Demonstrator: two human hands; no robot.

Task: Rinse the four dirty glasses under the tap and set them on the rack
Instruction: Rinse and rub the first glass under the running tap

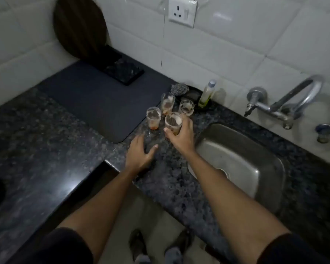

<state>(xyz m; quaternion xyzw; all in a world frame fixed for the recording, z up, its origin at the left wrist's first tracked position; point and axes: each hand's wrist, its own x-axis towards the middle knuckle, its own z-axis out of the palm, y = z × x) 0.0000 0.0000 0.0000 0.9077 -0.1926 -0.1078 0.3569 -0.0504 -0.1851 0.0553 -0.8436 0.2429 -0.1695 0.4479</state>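
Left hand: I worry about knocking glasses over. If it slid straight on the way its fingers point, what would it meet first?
Probably the left front glass. The left hand points toward it across bare counter, though depth is unclear.

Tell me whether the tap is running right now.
Off, as far as the picture shows: no stream falls from the tap spout, and the sink basin below looks dry, though the dim light could hide a trickle.

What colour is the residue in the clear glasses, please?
Orange-red residue, clearest in the head view.
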